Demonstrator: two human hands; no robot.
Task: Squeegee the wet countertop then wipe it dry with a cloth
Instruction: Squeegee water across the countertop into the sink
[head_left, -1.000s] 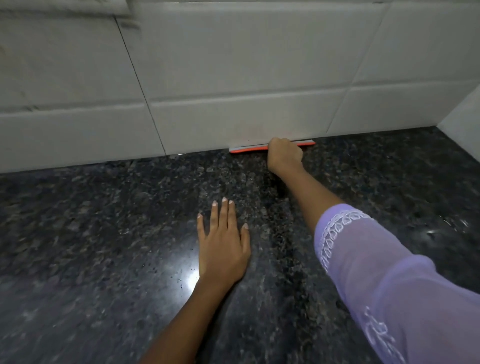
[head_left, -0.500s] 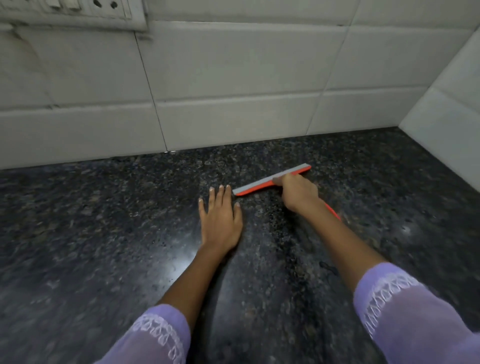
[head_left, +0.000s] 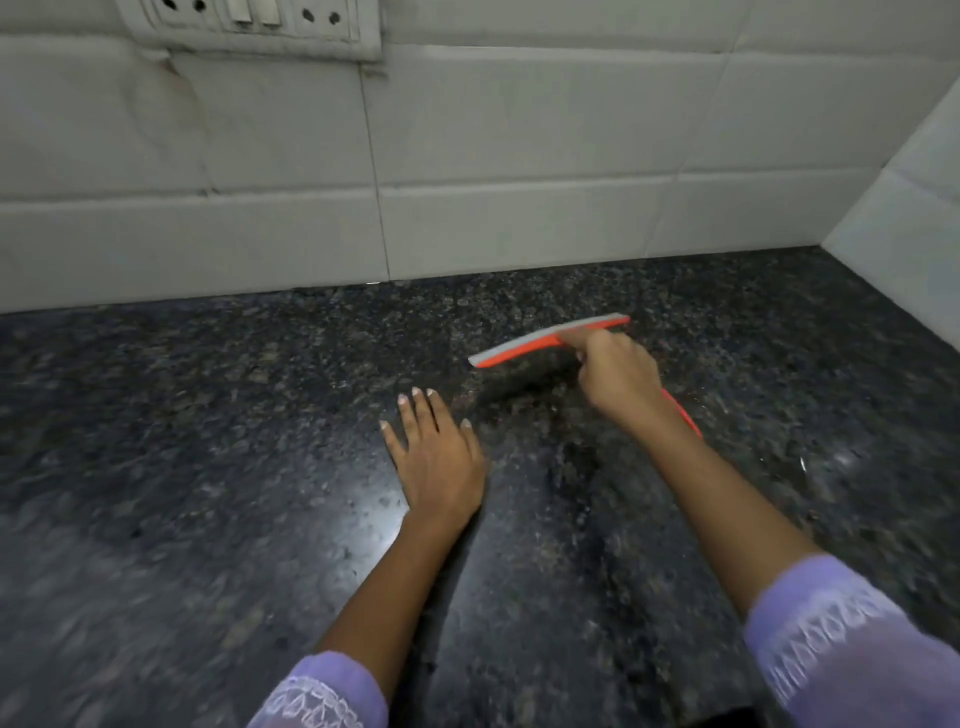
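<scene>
Orange-and-grey rubber-bladed squeegee (head_left: 550, 340), gripped in the right hand (head_left: 618, 379), out on the dark speckled granite counter (head_left: 208, 467) a little way off the white tiled wall (head_left: 519, 156), blade slanted, its right end farther back than its left. Fingers of that hand curled round the head of the handle, forefinger laid forward along the blade's back; the thin orange handle (head_left: 680, 415) showing behind the wrist. Blade edge apparently down on the stone, though contact too blurred to confirm.

Left hand (head_left: 436, 457) flat on the counter, near the blade's left end but apart from it, fingers straight and slightly spread, holding nothing, seemingly bracing the body.

Step in hand, by judgement: squeegeeing, a stroke pulled from the wall toward the near edge. Stone glossy with reflected light near the left wrist and off to the right, so likely wet there and the squeegee work not finished. No cloth in view; drying not yet begun.

Next move, probably: steady downward pressure, blade kept tilted and level end to end, drawn toward the body to the counter's edge, then reset at the wall for an overlapping pass. Left hand in the likely path, so lifted or shifted aside first.

White socket and switch plate (head_left: 249, 21) on the wall above, well away from the work.
</scene>
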